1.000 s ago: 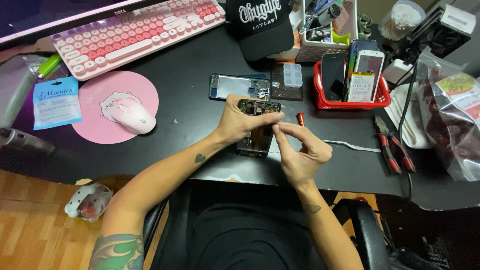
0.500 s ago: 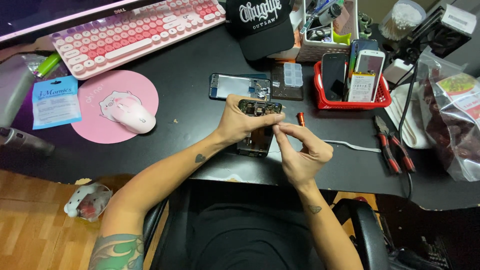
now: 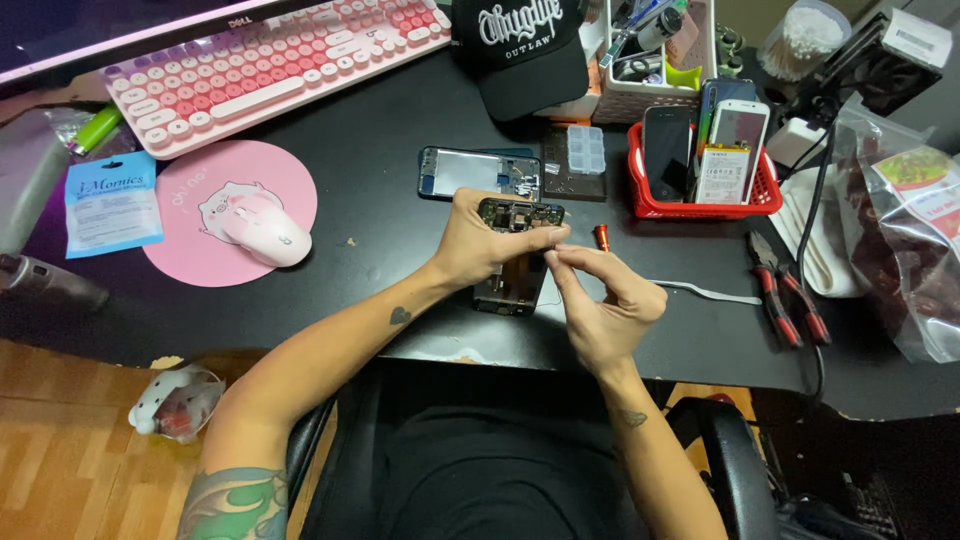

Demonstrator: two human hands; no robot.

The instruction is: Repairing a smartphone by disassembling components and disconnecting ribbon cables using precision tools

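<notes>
While our left hand point(image 3: 478, 243) clamps the opened phone point(image 3: 513, 258) at desk centre, our right hand point(image 3: 605, 300), at its four o'clock, pinches something too small to tell; red basket point(image 3: 700, 203) at two o'clock.

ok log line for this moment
left hand grips opened black phone body | right hand pinches at its edge | on black desk

right hand point(image 3: 605, 300) — fingertips seemingly nearer opened phone point(image 3: 515, 255) | left hand point(image 3: 485, 240) — barely shifted
</notes>
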